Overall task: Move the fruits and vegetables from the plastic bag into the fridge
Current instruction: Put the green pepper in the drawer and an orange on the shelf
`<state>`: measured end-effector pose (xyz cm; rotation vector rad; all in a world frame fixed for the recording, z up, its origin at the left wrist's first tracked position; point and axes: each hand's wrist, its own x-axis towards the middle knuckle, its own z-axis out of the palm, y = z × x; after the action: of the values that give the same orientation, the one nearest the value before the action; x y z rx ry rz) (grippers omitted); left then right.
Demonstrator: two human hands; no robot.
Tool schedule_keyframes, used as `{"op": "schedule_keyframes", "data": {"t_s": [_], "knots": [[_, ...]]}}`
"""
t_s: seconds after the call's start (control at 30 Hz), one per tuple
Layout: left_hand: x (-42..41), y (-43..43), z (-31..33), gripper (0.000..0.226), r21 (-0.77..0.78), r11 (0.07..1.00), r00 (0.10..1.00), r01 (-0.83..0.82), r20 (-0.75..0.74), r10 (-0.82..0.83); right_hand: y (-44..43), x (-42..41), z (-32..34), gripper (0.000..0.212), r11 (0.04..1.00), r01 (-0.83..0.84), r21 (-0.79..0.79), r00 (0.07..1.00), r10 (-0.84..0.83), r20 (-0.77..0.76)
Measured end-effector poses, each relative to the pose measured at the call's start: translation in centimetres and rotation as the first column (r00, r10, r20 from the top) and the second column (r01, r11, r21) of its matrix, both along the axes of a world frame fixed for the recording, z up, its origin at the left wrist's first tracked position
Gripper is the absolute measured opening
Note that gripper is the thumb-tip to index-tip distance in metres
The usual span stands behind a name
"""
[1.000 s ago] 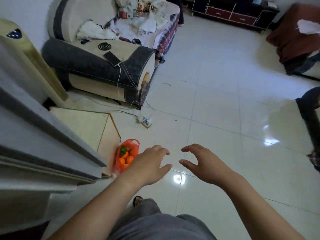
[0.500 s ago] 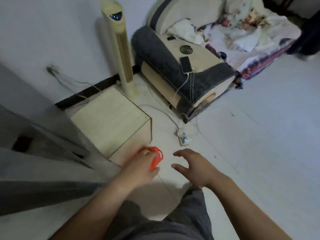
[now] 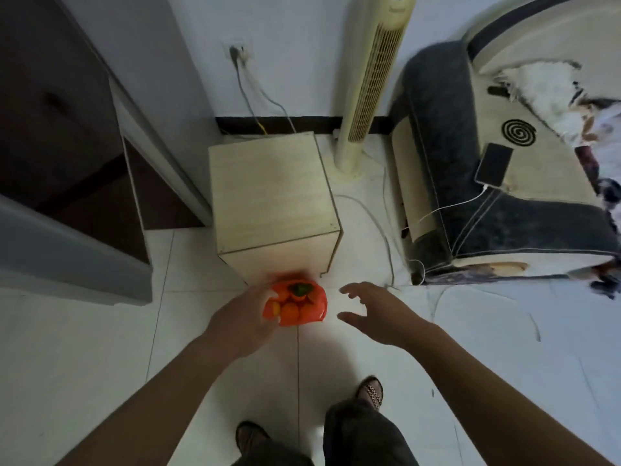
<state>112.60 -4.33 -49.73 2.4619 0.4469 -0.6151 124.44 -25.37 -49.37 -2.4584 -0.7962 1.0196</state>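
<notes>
Where the plastic bag sits: on the floor at the front of the wooden box, mouth up, keeping the fruit in (something green on top).
Left hand: fingers at the bag's left edge; blur hides any pinch.
Right hand: fingers spread, empty, just beside the bag, likely to steady it.

Smearing plastic bag upper edge with motion blur; muddling fruit count inside. Losing left hand fingers against bag. Cropping fridge at left, fan at top.
</notes>
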Motion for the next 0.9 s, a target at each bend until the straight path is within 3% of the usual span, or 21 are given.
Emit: {"op": "schedule_keyframes", "data": {"t_s": [0.17, 0.37, 0.5, 0.57, 0.8, 0.9], "knots": [[-1.0, 1.7, -11.1, 0.048, 0.041, 0.997, 0.997, -0.063, -0.038, 0.065, 1.3, -1.2, -11.8, 0.049, 0.998, -0.056, 0.03, 0.998, 0.057, -0.035], [-1.9, 3.8, -24.5, 0.047, 0.049, 0.984, 0.985, -0.171, 0.043, 0.169, 2.1, -0.9, -26.2, 0.046, 0.993, -0.069, 0.099, 0.998, 0.067, 0.021], [-1.2, 4.9, -33.8, 0.067, 0.052, 0.988, 0.982, -0.143, 0.132, 0.135, 5.6, 1.2, -35.0, 0.046, 0.981, -0.125, 0.147, 0.992, 0.127, -0.005], [-0.4, 5.5, -38.2, 0.074, 0.053, 0.987, 0.974, -0.151, 0.178, 0.139, 7.8, 2.6, -39.3, 0.048, 0.968, -0.204, 0.15, 0.978, 0.195, 0.07], [0.9, 9.4, -51.7, 0.059, 0.173, 0.967, 0.927, -0.19, 0.354, 0.119, 10.7, 6.7, -51.8, 0.051, 0.918, -0.369, 0.147, 0.907, 0.321, 0.273], [1.6, 10.3, -55.6, 0.066, 0.212, 0.943, 0.9, -0.257, 0.408, 0.154, 10.3, 7.1, -54.3, 0.048, 0.909, -0.368, 0.194, 0.89, 0.284, 0.357]]}}
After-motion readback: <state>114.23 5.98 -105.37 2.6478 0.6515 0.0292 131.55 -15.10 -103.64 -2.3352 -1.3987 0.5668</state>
